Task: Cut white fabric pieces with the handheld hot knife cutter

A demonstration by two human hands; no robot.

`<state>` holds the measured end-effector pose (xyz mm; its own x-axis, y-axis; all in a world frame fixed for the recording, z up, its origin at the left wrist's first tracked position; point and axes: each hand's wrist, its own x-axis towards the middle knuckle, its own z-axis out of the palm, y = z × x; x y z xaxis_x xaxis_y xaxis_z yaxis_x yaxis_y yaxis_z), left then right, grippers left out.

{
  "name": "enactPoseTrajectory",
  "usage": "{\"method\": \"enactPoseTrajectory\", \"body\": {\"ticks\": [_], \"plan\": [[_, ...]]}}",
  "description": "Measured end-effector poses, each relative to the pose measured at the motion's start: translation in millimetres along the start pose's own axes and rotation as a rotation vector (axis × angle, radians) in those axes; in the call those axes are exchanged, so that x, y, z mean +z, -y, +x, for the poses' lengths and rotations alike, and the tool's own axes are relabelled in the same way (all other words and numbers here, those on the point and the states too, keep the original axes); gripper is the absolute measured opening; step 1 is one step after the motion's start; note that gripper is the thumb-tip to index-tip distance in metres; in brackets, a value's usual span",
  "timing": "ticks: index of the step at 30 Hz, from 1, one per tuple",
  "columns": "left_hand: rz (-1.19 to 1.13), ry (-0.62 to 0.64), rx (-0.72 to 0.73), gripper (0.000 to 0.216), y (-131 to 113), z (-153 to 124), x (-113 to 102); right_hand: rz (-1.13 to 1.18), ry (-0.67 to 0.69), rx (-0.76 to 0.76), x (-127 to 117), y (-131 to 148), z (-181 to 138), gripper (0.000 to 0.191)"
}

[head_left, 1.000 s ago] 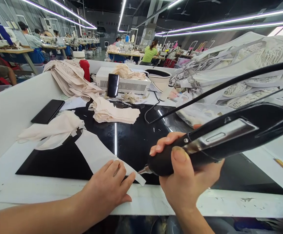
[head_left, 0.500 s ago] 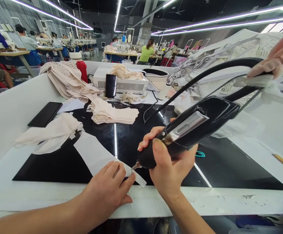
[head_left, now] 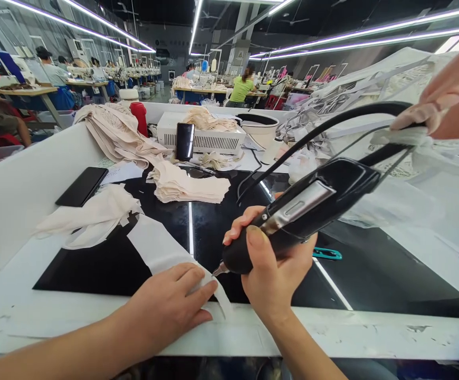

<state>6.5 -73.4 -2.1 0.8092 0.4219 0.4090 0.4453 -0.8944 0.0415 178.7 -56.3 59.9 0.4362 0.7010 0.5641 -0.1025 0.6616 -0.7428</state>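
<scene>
My left hand (head_left: 174, 295) lies palm down with fingers extended on a white fabric strip (head_left: 158, 245), pressing it to a glossy black board (head_left: 95, 269). Wrapped around the dark grip of a black corded hand tool (head_left: 312, 206) is my right hand (head_left: 277, 264). The tool's pointed metal tip (head_left: 218, 271) meets the strip's edge, just beyond my left fingertips. Below that tip a narrow end of the strip curves toward the table's front edge. At upper right, another person's hand (head_left: 431, 108) is at the tool's cable, near some clear plastic.
Crumpled pale fabric (head_left: 103, 214) and a dark phone (head_left: 82, 186) lie at left. Behind the strip is a stack of cream pieces (head_left: 192, 184). A second phone (head_left: 184, 141) leans on a vented white box (head_left: 213, 138). A teal cutter (head_left: 327, 254) lies right of my right hand.
The strip's near end now bends downward and looks narrower. The tool tip stays at the strip's edge beside my left fingers. The surroundings shift slightly right in view, and the other person's hand shifts left.
</scene>
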Motion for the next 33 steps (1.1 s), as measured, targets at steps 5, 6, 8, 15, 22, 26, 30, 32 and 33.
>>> {"method": "enactPoseTrajectory", "body": {"ticks": [5, 6, 8, 15, 22, 26, 30, 32, 33], "plan": [[-0.052, 0.034, -0.074, 0.041, 0, -7, -12, 0.010, -0.013, 0.006, 2, 7, -8, 0.038], [-0.054, 0.037, -0.077, 0.041, 0, -7, -12, 0.014, -0.013, 0.010, 2, 7, -10, 0.038], [-0.044, 0.035, -0.076, 0.043, -1, -8, -11, 0.019, -0.009, 0.016, 3, 8, -12, 0.039], [0.004, -0.023, -0.059, 0.050, 0, -9, -8, 0.019, -0.002, 0.018, 2, 6, -8, 0.038], [-0.006, -0.021, -0.076, 0.054, -2, -7, -11, 0.057, 0.021, -0.005, 9, -4, -4, 0.036], [-0.012, -0.020, -0.088, 0.055, -3, -8, -9, 0.035, 0.024, 0.005, 10, -7, -3, 0.034], [-0.001, -0.011, -0.094, 0.049, -2, -9, -7, 0.058, 0.012, 0.027, 13, -7, -1, 0.035], [0.005, -0.014, -0.091, 0.048, -1, -9, -6, 0.077, 0.007, 0.028, 15, -8, 0, 0.038], [0.007, -0.020, -0.089, 0.048, -1, -9, -5, 0.081, 0.011, 0.023, 16, -9, 0, 0.040]]}}
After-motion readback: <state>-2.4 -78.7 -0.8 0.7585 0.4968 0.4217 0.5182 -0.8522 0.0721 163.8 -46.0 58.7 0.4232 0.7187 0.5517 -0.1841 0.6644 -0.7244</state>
